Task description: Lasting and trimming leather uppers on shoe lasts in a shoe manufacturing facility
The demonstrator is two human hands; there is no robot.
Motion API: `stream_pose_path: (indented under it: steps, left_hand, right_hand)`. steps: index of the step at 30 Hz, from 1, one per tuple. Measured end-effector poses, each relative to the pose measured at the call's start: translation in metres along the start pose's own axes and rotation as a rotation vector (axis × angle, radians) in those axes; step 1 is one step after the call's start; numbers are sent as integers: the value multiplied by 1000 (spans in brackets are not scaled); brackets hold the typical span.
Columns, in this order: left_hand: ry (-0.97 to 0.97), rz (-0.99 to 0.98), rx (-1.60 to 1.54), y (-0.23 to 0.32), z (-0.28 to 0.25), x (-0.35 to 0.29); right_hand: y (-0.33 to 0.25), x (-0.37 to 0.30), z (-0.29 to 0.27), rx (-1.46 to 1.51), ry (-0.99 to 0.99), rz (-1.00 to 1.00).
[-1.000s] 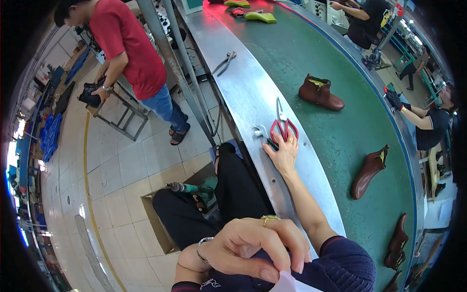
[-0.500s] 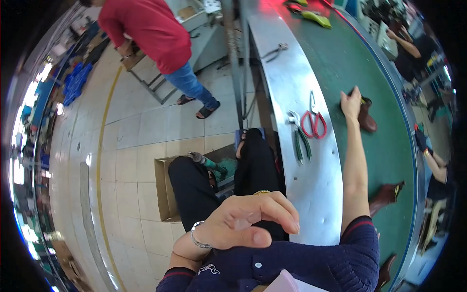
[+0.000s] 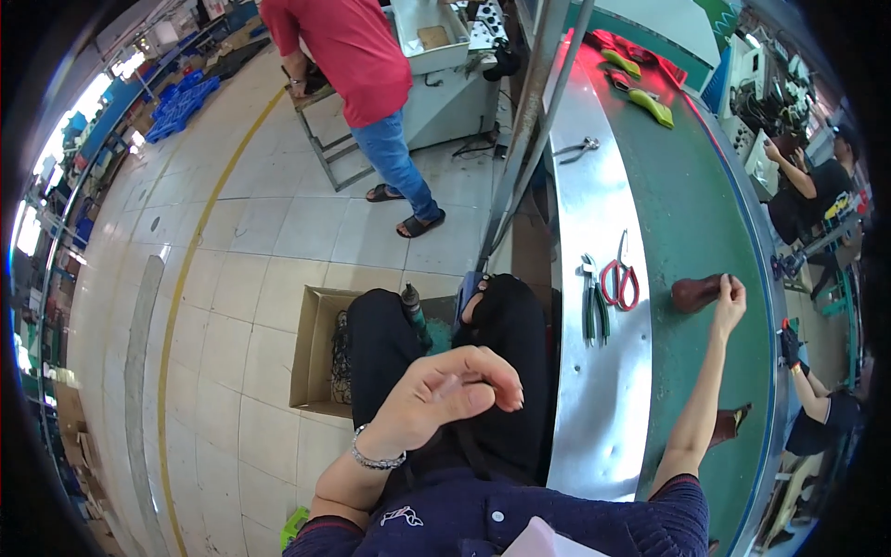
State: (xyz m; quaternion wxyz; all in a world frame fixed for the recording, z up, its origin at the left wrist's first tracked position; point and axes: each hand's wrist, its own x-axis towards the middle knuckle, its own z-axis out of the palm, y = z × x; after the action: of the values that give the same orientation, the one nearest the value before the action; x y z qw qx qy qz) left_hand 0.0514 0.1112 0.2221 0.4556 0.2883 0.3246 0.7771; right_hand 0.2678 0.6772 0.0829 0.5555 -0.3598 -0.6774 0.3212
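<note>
Navy shirt (image 3: 613,511), black trousers (image 3: 506,343), silver bracelet (image 3: 374,458)

Bright, even light shows my left grip (image 3: 432,397) clearly. Glare whitens the metal table (image 3: 603,408) and floor tiles (image 3: 219,369); red light tints the far end of the green belt (image 3: 701,218). Fisheye bending and black corners hem my view; blown-out patches (image 3: 26,229) at left may be windows.

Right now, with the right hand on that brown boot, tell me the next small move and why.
Perhaps bring the brown boot toward the left hand on a high path: the right hand seems to grip one end of it over the green belt, the left looks empty, and green-handled pliers and red-handled scissors lie on the metal ledge between, where a low path might catch them.
</note>
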Motion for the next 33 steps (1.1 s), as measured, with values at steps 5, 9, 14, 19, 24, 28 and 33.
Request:
stream_pose_path:
  steps: [5,9,14,19,24,28,33]
  left_hand:
    - [-15,-34,236,-13,-4,14]
    - [-193,166,1088,-31,9,31]
    - [-244,125,975,-34,2,4]
    - [105,96,647,-58,-56,-50]
    - [286,135,618,-89,-93,-71]
    - [346,119,532,-101,-107,-81]
    - [345,33,567,-112,-109,-85]
  right_hand:
    - [-210,-60,10,200,-264,4]
    - [-320,-120,17,295,-469,-5]
    - [-367,-190,65,527,-799,177]
    - [-353,-242,156,635,-1087,345]
    - [-315,-289,159,664,-1148,270]
    - [-301,-311,132,370,-1297,-136]
    - [-297,-351,118,205,-1252,-141]
